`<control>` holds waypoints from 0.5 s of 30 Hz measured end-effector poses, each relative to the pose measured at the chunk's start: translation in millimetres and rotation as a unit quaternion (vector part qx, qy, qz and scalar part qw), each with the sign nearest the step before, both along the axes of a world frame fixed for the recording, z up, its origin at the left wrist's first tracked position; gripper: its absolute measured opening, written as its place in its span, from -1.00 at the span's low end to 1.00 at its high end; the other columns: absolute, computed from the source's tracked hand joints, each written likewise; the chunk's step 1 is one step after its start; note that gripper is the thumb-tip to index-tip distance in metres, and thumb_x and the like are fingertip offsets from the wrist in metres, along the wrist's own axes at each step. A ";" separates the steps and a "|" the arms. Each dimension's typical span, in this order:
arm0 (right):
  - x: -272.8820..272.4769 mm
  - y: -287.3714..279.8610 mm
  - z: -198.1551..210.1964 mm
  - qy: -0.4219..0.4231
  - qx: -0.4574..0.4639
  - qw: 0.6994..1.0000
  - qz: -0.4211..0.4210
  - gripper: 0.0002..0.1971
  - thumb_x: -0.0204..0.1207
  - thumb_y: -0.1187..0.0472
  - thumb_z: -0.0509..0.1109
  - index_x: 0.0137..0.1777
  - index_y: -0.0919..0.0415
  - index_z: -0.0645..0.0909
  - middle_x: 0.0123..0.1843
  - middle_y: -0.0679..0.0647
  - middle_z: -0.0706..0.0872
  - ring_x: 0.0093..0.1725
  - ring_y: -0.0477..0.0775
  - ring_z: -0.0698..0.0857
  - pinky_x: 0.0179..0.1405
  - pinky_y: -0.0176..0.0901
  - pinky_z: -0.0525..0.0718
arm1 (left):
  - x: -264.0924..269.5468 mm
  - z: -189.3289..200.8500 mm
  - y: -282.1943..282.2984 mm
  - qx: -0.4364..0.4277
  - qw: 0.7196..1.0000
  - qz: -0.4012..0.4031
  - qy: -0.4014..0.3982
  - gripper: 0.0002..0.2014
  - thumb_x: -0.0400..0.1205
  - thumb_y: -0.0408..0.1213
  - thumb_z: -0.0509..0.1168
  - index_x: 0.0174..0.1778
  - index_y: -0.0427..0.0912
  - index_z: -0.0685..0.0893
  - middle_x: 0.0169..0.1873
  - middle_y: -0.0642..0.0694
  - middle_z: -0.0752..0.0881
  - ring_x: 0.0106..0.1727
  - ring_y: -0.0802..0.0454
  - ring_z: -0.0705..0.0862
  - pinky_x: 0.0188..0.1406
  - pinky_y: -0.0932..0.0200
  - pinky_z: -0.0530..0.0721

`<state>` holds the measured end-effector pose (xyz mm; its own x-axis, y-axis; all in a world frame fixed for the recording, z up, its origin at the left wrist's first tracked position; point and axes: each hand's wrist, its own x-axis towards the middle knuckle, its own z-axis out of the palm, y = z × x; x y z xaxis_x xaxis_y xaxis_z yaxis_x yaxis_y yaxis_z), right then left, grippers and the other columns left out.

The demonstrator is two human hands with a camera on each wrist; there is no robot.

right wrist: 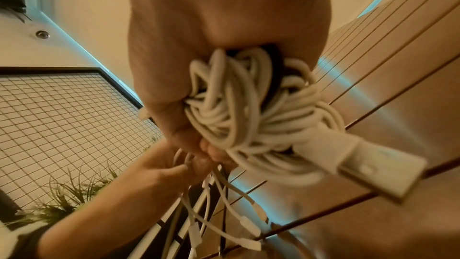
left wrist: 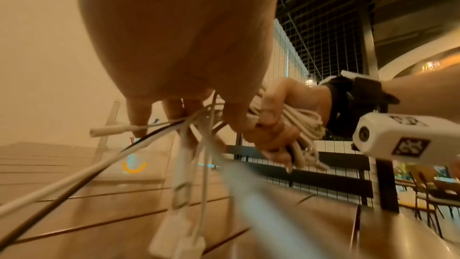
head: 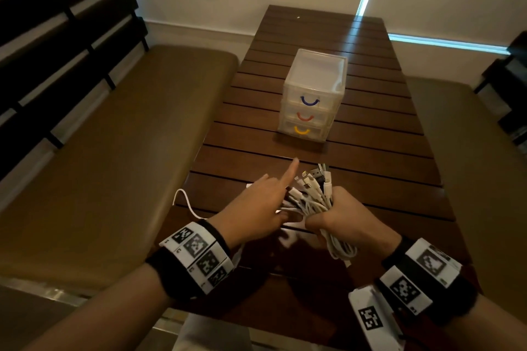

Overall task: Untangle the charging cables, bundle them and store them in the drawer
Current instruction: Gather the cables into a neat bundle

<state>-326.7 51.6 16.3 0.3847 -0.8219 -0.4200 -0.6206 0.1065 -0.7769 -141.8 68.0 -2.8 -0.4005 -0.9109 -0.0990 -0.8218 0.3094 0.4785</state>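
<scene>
The right hand hides the middle of the bundle of white charging cables. In the left wrist view, the near plugs blur, and the left hand covers most of the translucent plastic drawer unit.

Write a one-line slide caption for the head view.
Right hand grips the bundle of white charging cables; left hand adjusts it before the closed three-drawer organizer.

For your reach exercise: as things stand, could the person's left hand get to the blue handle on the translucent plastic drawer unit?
Probably yes: bare dark slatted table lies between the left hand and the blue handle, though its fingers touch the white cable bundle.
</scene>
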 end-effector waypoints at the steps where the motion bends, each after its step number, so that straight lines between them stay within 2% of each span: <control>1: -1.1 0.3 2.6 -0.002 -0.010 1.000 0.010 -0.87 0.31 0.37 0.52 -0.21 0.35 0.62 -0.37 0.22 0.71 -0.43 0.16 0.71 -0.33 0.07 0.74 | -1.0 3.0 -0.5 -0.019 0.999 -0.029 -0.010 -0.38 0.66 -0.17 0.33 0.63 -0.11 0.28 0.21 -0.10 0.67 0.25 0.02 0.60 0.26 0.29 0.39; 2: -2.0 0.3 5.3 -0.002 -0.019 1.000 0.019 -0.91 0.34 0.42 0.50 -0.27 0.34 0.63 -0.41 0.22 0.70 -0.44 0.17 0.71 -0.35 0.04 0.72 | -0.3 4.9 -1.2 -0.023 0.998 -0.060 -0.007 -0.58 0.68 -0.18 0.32 0.47 -0.14 0.51 0.16 -0.08 0.69 0.15 0.16 0.59 0.04 0.42 0.40; 3: -2.1 0.2 6.5 -0.002 -0.025 0.999 0.029 -0.91 0.35 0.43 0.49 -0.30 0.32 0.62 -0.42 0.22 0.70 -0.45 0.17 0.70 -0.37 0.02 0.71 | 1.4 7.3 -1.9 -0.017 0.996 -0.089 0.011 -0.68 0.68 -0.17 0.32 0.34 -0.17 0.62 0.10 -0.04 0.71 0.08 0.24 0.56 -0.10 0.51 0.36; 4: -1.5 -0.1 6.8 0.002 -0.032 0.999 0.042 -0.90 0.35 0.43 0.49 -0.30 0.30 0.62 -0.43 0.19 0.70 -0.45 0.16 0.70 -0.40 -0.02 0.69 | 4.1 8.4 -3.2 -0.004 0.993 -0.112 0.028 -0.69 0.67 -0.14 0.34 0.27 -0.19 0.67 0.03 0.01 0.71 0.02 0.27 0.55 -0.16 0.57 0.37; 5: -0.6 -0.9 6.8 0.010 -0.039 0.998 0.054 -0.89 0.34 0.42 0.50 -0.30 0.26 0.62 -0.43 0.15 0.70 -0.45 0.14 0.70 -0.41 -0.06 0.68 | 7.6 10.6 -4.9 0.009 0.992 -0.125 0.029 -0.66 0.64 -0.07 0.36 0.26 -0.16 0.69 -0.03 0.06 0.72 -0.06 0.22 0.60 -0.20 0.57 0.39; 7: 2.0 -2.7 5.5 0.035 -0.049 0.996 0.068 -0.90 0.30 0.34 0.52 -0.23 0.25 0.65 -0.39 0.11 0.74 -0.42 0.11 0.74 -0.40 -0.03 0.70 | 16.5 13.4 -9.4 0.021 0.993 -0.112 0.015 -0.57 0.55 0.09 0.40 0.26 -0.04 0.72 -0.25 0.02 0.76 -0.30 0.11 0.62 -0.28 0.32 0.49; 9: 4.4 -5.7 4.7 0.055 -0.057 0.994 0.076 -0.82 0.28 0.27 0.54 -0.14 0.27 0.66 -0.31 0.11 0.78 -0.36 0.08 0.78 -0.32 0.04 0.76 | 23.1 14.1 -11.7 -0.003 0.995 -0.098 0.007 -0.59 0.55 0.15 0.37 0.20 -0.01 0.75 -0.49 0.11 0.60 -0.46 0.15 0.51 -0.40 0.22 0.43; 11: 4.5 -7.6 5.1 0.065 -0.058 0.993 0.078 -0.78 0.25 0.21 0.58 -0.13 0.21 0.67 -0.26 0.09 0.79 -0.29 0.04 0.79 -0.23 0.10 0.80 | 25.1 14.7 -10.3 -0.032 0.995 -0.094 0.005 -0.60 0.63 0.16 0.27 0.14 -0.07 0.75 -0.50 0.11 0.55 -0.43 0.12 0.53 -0.41 0.21 0.42; 13: 4.3 -6.6 7.4 0.048 -0.048 0.994 0.086 -0.71 0.19 0.11 0.61 -0.11 0.13 0.69 -0.19 0.07 0.80 -0.19 0.04 0.79 -0.10 0.14 0.80 | 25.2 13.4 -6.8 -0.057 0.994 -0.093 0.020 -0.55 0.66 0.20 0.17 0.08 -0.09 0.74 -0.39 0.04 0.66 -0.37 0.07 0.60 -0.38 0.18 0.47; 15: 4.9 -5.3 10.5 0.013 -0.048 0.994 0.101 -0.76 0.23 0.16 0.61 -0.11 0.11 0.71 -0.16 0.10 0.80 -0.16 0.06 0.80 -0.06 0.13 0.79 | 24.3 12.0 -2.7 -0.083 0.992 -0.083 0.045 -0.52 0.66 0.21 0.09 0.02 -0.09 0.73 -0.34 0.01 0.71 -0.37 0.08 0.61 -0.38 0.13 0.50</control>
<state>-321.8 46.2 26.8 0.5351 -0.7662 -0.3558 -0.6424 -0.0957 -0.7603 -117.5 65.3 9.1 -0.5475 -0.8320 0.0894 -0.7091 0.5181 0.4782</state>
